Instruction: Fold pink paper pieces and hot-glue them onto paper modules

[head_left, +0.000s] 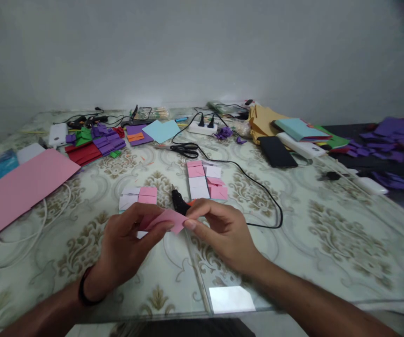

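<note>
**Small pink paper piece** (169, 220) being held just above the counter (328, 234), directly in front of the person and about midway between the two forearms. The left hand (125, 248) is pinching its left end between thumb and fingers. The right hand (223, 231) is gripping the right end the same way, so both hands are closing on the one piece. Supported at both ends, the paper is lying nearly flat and clear of the surface, which appears to be leaving its edges and underside open to the fingers.

A black glue gun (179, 202) is lying just behind the hands, nozzle pointing away from the person and apparently within easy reach. Its black cord (258, 187) is looping out to the right and seems to be running back to a white power strip (202, 128) near the wall.

Two groups of folded pink and white squares, the left group (139, 196) and the right group (206, 180), are sitting flat on either side of the gun. They are near the hands but not touching them, seemingly set apart from the loose stock.

Farther out, black scissors (185, 150) are lying beyond the squares, a large pink sheet (19, 187) is resting at the left, and a dark phone (277, 152) is lying well apart at the right.
</note>
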`<control>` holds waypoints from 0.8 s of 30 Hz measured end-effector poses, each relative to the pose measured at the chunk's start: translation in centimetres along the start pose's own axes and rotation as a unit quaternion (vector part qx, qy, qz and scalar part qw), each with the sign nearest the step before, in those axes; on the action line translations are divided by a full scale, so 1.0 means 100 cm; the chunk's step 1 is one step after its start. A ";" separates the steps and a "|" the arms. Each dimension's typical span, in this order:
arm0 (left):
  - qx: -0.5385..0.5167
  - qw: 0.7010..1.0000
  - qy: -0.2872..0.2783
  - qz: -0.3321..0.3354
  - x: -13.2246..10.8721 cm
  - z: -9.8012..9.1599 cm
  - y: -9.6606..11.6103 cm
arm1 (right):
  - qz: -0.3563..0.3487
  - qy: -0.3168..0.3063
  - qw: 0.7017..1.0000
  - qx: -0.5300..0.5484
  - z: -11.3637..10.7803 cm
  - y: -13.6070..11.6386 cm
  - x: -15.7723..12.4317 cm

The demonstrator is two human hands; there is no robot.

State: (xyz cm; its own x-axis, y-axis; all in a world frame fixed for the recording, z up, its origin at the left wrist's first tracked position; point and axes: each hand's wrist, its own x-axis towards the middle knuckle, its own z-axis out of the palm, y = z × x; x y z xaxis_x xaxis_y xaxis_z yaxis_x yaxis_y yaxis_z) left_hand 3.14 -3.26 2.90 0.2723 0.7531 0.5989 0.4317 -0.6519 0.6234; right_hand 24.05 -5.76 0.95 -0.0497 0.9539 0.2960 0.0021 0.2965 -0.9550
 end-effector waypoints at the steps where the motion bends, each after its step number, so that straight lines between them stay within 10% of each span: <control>1: 0.010 1.000 0.002 -0.006 0.000 0.001 -0.001 | 0.019 -0.008 1.000 -0.009 0.000 0.000 0.001; 24: -0.062 0.990 -0.068 -0.106 0.002 0.008 -0.011 | 0.088 -0.057 0.989 -0.108 0.000 0.005 0.005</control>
State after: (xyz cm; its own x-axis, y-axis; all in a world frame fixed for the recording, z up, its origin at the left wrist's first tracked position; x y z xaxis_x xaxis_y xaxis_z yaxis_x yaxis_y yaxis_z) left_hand 3.43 -2.33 1.91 0.3040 0.8740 0.3792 0.3854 -0.4768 0.7900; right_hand 24.01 -5.15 0.67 -0.1426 0.9837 0.1096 0.2344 0.1412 -0.9618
